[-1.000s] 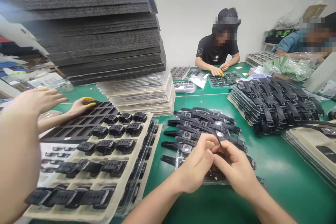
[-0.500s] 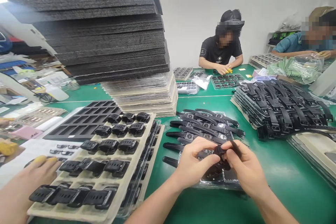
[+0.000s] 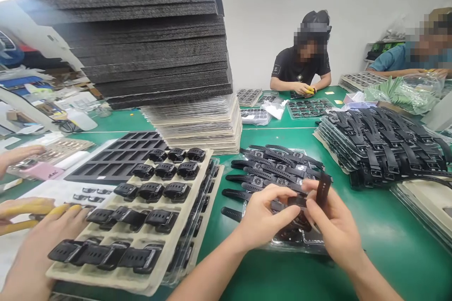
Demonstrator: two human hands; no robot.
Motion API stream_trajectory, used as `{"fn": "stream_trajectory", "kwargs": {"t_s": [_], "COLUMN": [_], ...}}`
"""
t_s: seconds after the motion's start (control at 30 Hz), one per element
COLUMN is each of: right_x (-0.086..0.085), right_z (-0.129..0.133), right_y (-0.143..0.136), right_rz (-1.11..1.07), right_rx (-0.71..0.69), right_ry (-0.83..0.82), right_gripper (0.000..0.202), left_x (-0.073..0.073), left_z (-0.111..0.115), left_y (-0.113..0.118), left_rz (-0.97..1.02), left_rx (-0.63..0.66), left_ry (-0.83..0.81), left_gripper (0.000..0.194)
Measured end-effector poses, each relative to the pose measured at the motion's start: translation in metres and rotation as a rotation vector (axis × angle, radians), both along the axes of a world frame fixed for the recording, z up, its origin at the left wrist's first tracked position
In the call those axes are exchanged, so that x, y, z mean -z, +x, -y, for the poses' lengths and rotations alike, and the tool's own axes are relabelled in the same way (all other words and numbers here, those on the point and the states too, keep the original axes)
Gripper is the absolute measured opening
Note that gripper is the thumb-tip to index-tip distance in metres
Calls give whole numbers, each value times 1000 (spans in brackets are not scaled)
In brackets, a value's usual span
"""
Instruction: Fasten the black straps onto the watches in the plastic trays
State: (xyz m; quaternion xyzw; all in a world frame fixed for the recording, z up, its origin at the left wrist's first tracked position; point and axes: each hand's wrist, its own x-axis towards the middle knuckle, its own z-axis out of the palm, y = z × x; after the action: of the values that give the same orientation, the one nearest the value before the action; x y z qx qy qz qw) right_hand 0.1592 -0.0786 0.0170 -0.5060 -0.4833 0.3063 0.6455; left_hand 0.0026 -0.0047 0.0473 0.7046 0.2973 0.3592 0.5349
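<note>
Black strap (image 3: 323, 188) in work, up between the wearer's two hands, over the near part of a clear tray (image 3: 282, 248) on the green worktop (image 3: 381, 240). Left hand (image 3: 270, 218): thumb and forefinger pinching a dark piece of the strap. Right hand (image 3: 335, 223): fingers closed on it from the other side, one end standing upright past the thumb. Whether a watch body hangs from it, cannot tell; fingers cover that part. Clear tray carries watches (image 3: 259, 181), backs up, straps fanned out left and right. Left of it, a beige tray (image 3: 169, 254) with rows of watches, straps looped; more trays beneath. A co-worker's hands (image 3: 58, 233) reach in at far left, yellow covers on fingertips, near a pink box (image 3: 44, 170). Behind: dark slotted foam tray (image 3: 106, 179), then a tall stack of black foam sheets (image 3: 151, 42) on pale trays (image 3: 208, 127). Right: piled trays hung with black straps (image 3: 388, 136). Across the worktop, a person in a black shirt (image 3: 300, 68), bent over small parts.
</note>
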Motion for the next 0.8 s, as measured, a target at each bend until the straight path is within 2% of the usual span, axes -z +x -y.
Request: {"fn": "stream_trajectory", "kwargs": {"t_s": [0.1, 0.2, 0.27, 0.33, 0.4, 0.53, 0.7, 0.8], "right_x": [3, 1, -2, -4, -4, 0, 0, -2], "right_z": [1, 0, 1, 3, 5, 7, 8, 8], "right_y": [5, 13, 17, 20, 20, 14, 7, 9], "right_rz": [15, 193, 285, 288, 242, 95, -122, -89], "right_rx": [-7, -26, -55, -77, -69, -41, -21, -36], "right_ry": [160, 268, 254, 227, 206, 180, 23, 24], "right_gripper": [53, 42, 31, 31, 32, 20, 17, 23], "left_x": [1, 2, 1, 1, 1, 1, 1, 2], "left_z": [-3, -3, -2, -1, 0, 2, 2, 1], "left_y": [-3, -5, -4, -4, -3, -4, -5, -5], "left_rz": [1, 12, 24, 25, 25, 60, 52, 46], "left_rx": [34, 61, 66, 64, 70, 66, 34, 31], "left_ry": [9, 32, 36, 35, 32, 44, 61, 65], "left_gripper": [23, 23, 23, 23, 21, 23, 22, 23]}}
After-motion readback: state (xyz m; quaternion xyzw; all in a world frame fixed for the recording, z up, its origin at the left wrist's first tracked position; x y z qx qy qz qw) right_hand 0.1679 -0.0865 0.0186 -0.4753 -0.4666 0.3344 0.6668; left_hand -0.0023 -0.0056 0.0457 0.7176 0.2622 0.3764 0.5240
